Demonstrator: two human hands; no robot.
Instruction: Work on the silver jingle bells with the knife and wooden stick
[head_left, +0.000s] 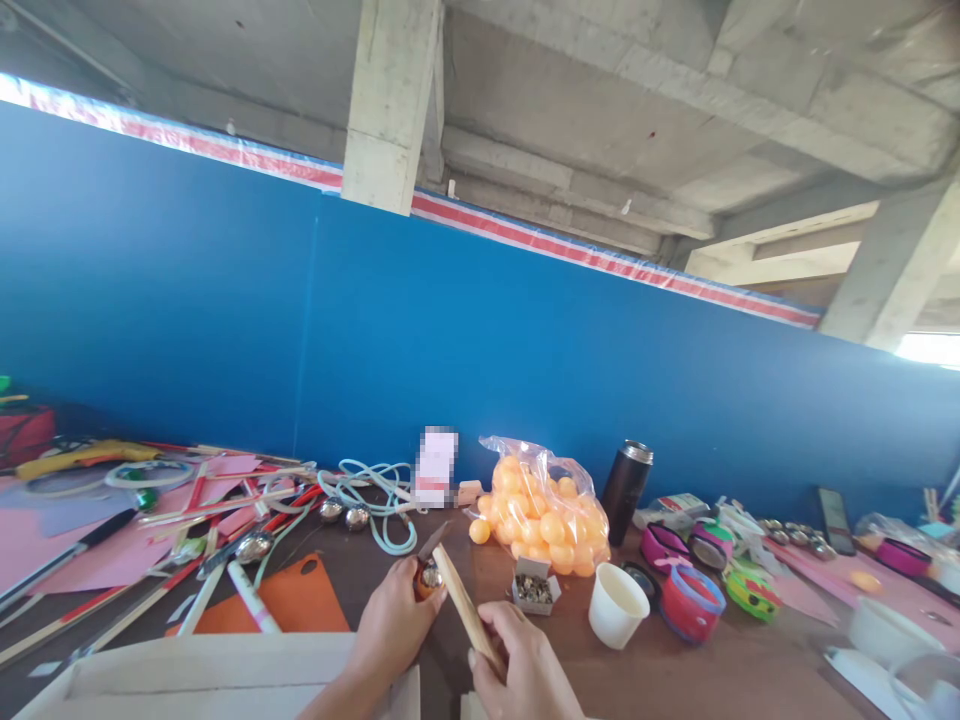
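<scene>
My left hand is closed around a dark, pointed blade-like tool, most of which my fingers hide. A small shiny round thing shows by the left fingertips; whether it is part of that tool I cannot tell. In my right hand, a flat pale wooden stick is gripped at its lower end. It slants up and left, its far end beside the blade. Just beyond my right hand stands a small open box of little metal pieces. A white cup is to its right.
A clear bag of orange balls sits near the blue partition, beside a black bottle. Sticks, pink paper and an orange sheet clutter the left. Small colourful pouches lie at right. White board covers the near left edge.
</scene>
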